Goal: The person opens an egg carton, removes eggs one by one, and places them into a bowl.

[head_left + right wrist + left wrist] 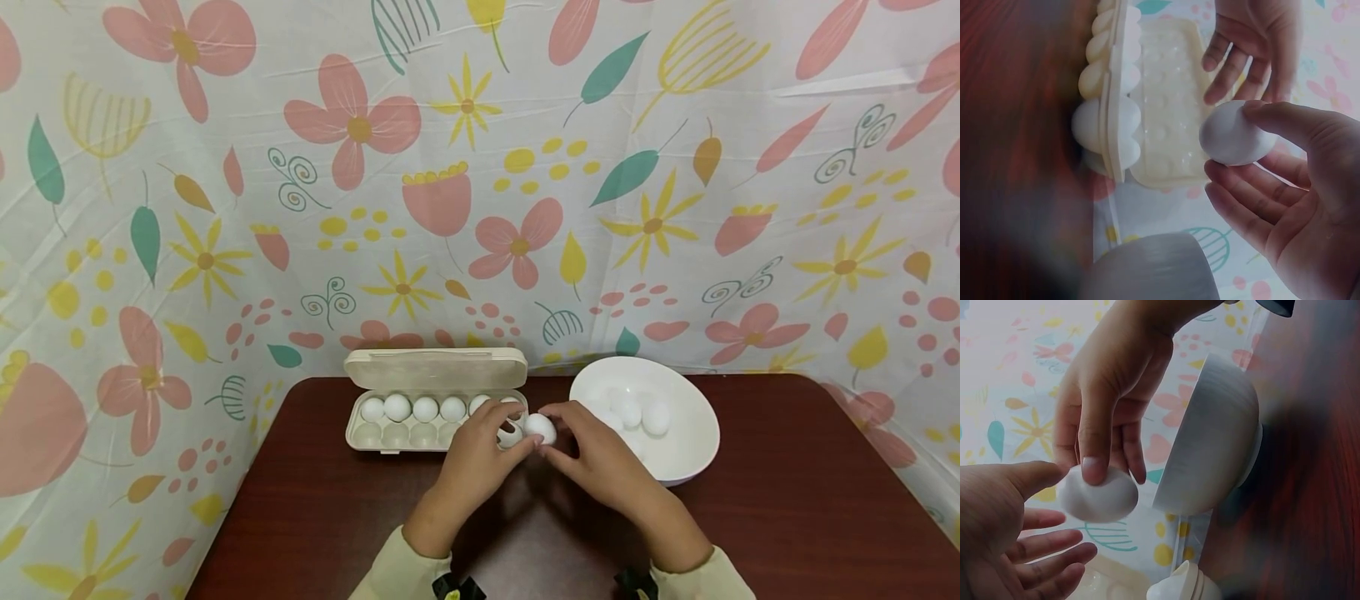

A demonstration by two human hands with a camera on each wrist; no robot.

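Note:
Between the two hands is a white egg (pixel 540 429), held up off the table. My right hand (pixel 600 454) pinches it between thumb and fingers, as the right wrist view also shows. On the other side, my left hand (pixel 476 446) has its thumb at the egg and its fingers loosely spread. Behind the left hand lies an open cream egg carton (pixel 435 371). White eggs (pixel 425 408) fill its back row, and another egg (pixel 510 433) sits at the right end of the front row, partly hidden by the left hand.
A white bowl (pixel 693 450) stands to the right, behind the right hand, with several eggs (pixel 656 418) inside. Both containers stand on a dark red-brown table (pixel 322 517). A flower-print cloth (pixel 517 125) hangs behind the table.

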